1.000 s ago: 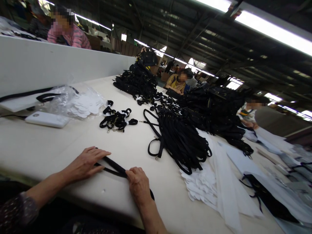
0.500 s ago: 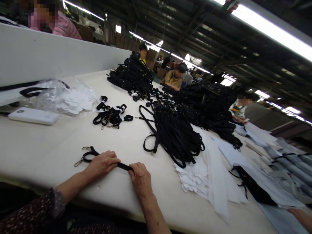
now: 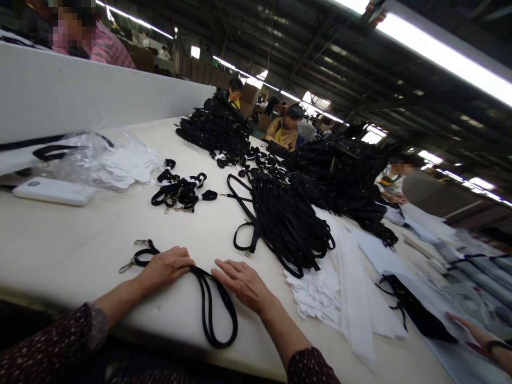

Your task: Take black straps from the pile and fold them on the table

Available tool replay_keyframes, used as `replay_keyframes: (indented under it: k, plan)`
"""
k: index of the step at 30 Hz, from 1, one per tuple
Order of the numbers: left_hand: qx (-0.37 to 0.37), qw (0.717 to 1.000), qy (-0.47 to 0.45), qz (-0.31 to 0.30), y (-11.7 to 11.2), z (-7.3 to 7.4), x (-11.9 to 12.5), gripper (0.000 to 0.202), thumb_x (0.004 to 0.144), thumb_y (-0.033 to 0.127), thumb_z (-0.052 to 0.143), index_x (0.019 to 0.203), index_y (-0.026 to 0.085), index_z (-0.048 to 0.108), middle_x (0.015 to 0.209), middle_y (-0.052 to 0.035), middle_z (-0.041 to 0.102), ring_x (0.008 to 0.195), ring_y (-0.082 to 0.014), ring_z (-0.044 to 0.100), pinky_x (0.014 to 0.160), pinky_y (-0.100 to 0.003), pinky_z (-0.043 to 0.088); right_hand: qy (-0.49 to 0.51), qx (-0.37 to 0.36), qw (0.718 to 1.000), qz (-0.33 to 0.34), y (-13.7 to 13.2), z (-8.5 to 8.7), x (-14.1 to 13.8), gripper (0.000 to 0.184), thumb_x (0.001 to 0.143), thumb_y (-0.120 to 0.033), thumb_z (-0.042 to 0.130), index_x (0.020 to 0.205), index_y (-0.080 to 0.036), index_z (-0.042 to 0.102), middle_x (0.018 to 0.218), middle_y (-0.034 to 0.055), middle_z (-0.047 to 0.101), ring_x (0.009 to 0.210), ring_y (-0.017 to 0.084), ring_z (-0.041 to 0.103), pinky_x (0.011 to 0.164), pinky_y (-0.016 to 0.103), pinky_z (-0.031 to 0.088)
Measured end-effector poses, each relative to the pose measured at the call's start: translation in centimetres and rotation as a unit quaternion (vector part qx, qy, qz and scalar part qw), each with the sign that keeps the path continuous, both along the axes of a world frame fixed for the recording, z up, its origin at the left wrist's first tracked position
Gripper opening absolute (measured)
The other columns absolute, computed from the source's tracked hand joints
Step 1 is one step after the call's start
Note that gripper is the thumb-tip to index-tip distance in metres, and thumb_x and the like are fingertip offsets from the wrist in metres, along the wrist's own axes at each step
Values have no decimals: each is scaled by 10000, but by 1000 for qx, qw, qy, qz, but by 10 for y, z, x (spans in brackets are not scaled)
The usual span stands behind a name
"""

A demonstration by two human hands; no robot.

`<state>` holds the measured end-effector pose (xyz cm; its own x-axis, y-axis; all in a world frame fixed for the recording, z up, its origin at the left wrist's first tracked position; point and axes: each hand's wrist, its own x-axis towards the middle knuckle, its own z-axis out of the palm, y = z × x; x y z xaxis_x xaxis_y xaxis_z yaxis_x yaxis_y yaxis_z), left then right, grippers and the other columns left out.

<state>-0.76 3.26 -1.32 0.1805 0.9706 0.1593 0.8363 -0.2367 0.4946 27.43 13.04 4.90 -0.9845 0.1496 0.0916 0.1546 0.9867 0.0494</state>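
A black strap (image 3: pixel 208 314) with metal clips at its left end lies on the cream table (image 3: pixel 80 234) near the front edge and doubles back in a long loop toward me. My left hand (image 3: pixel 166 269) rests on the strap with its fingers curled over it, close to the clip end. My right hand (image 3: pixel 244 285) lies flat on the table just right of the loop, fingers stretched out and holding nothing.
A heap of black straps (image 3: pixel 288 224) lies beyond my right hand, and a small bundle (image 3: pixel 180 192) beyond my left. White cut pieces (image 3: pixel 320 293) and paper strips are at the right. A white device (image 3: pixel 52 191) and a plastic bag (image 3: pixel 116 162) are at the left. Another person's hand (image 3: pixel 476 336) is at the lower right.
My right hand let go of the strap and opened flat on the table. The strap, held taut between both hands before, now lies slack in a loop. My left hand stayed.
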Motion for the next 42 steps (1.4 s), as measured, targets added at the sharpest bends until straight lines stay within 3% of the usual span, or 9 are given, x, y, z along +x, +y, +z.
replay_keyframes:
  k: [5, 9, 15, 22, 25, 28, 31, 37, 42]
  plan:
    - [-7, 1000, 2, 2, 1, 4, 0, 217, 999, 282, 493, 1070, 304, 697, 988, -12, 642, 975, -208, 567, 833, -320, 424, -29, 41, 986, 157, -2, 16, -28, 332, 1031, -206, 402, 1327, -272, 538, 1518, 14, 468, 1359, 210, 424, 1045, 372, 408]
    - [-13, 1000, 5, -3, 3, 4, 1, 226, 1001, 287, 489, 1054, 304, 708, 977, -16, 638, 969, -206, 565, 819, -310, 425, -29, 27, 979, 199, -9, 16, -47, 221, 1012, -215, 455, 1168, -221, 611, 1344, 18, 610, 1336, 193, 425, 1123, 361, 322]
    - [-24, 999, 7, -36, 1, 10, -23, 264, 991, 248, 495, 1145, 327, 695, 1038, -8, 658, 981, -183, 584, 900, -302, 416, -17, -18, 996, 88, -28, 1, -74, 159, 997, -303, 491, 937, -234, 621, 842, 3, 679, 905, 172, 567, 1038, 334, 361]
    - [-60, 998, 7, 2, -4, 17, -79, 233, 944, 258, 536, 1042, 308, 741, 1001, -8, 669, 988, -193, 597, 884, -292, 421, 17, -92, 992, -90, -50, -12, -90, 117, 905, -355, 621, 943, -248, 648, 856, 11, 685, 943, 209, 570, 1071, 447, 318]
    - [-74, 997, -3, 10, -4, 17, -80, 232, 927, 251, 549, 1045, 315, 738, 1005, 4, 669, 1003, -185, 597, 880, -275, 425, 43, -124, 983, -127, -55, -16, -98, 72, 892, -278, 620, 941, -245, 662, 1076, 30, 700, 1095, 223, 562, 1124, 479, 270]
    - [-81, 996, -13, 18, -4, 18, -75, 236, 927, 265, 542, 1051, 307, 738, 999, -5, 664, 1003, -193, 592, 898, -287, 423, 75, -143, 977, -141, -53, -21, -108, 77, 853, -239, 658, 926, -233, 683, 1504, 38, 472, 1381, 282, 387, 1157, 497, 241]
    - [-87, 996, -24, 23, -6, 19, -72, 251, 933, 284, 523, 1053, 300, 742, 998, -20, 661, 1013, -210, 583, 922, -307, 417, 82, -177, 968, -158, -45, -26, -119, 94, 826, -234, 686, 918, -227, 705, 1602, 38, 334, 1466, 320, 272, 1165, 497, 246]
    - [-112, 991, -71, 13, -7, 24, -79, 284, 937, 367, 504, 1070, 296, 745, 1032, -27, 680, 1048, -224, 589, 966, -311, 411, 106, -237, 952, -165, -29, -32, -138, 122, 832, -256, 684, 950, -267, 715, 1229, 20, 670, 1203, 225, 556, 1083, 431, 351]
    - [-163, 976, -139, 37, -5, 33, -107, 545, 1020, 465, 215, 1248, 251, 661, 1095, -31, 730, 1032, -202, 663, 906, -273, 493, 123, -235, 949, -171, -29, -34, -144, 96, 826, -198, 656, 886, -240, 717, 1032, 7, 716, 994, 184, 614, 918, 313, 438]
